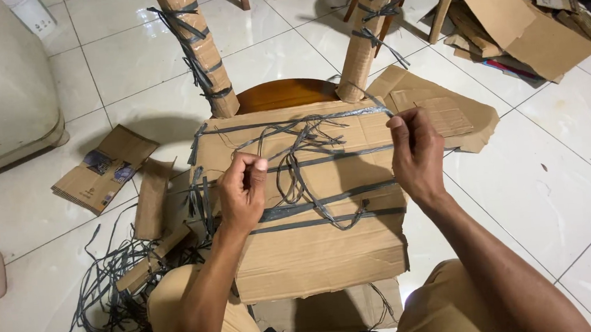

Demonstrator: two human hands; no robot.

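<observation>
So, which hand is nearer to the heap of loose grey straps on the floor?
Left. The left hand is above the cardboard-wrapped seat, near its left edge, closer to the strap heap. The right hand is at the seat's far right side.

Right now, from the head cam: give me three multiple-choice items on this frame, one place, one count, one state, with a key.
1. Where does the loose pile of grey strapping lie?
A. on the floor by the left knee
B. on the chair seat
C. on the white appliance

2. How many cardboard-wrapped chair legs stick up behind the seat?
A. one
B. two
C. four

3. What is the right hand doing?
A. resting flat
B. pinching a grey strap
C. holding scissors

Key: A, the tangle lies on the tiles lower left; B, two wrapped posts rise there; B, its fingertips close on the strap.
</observation>
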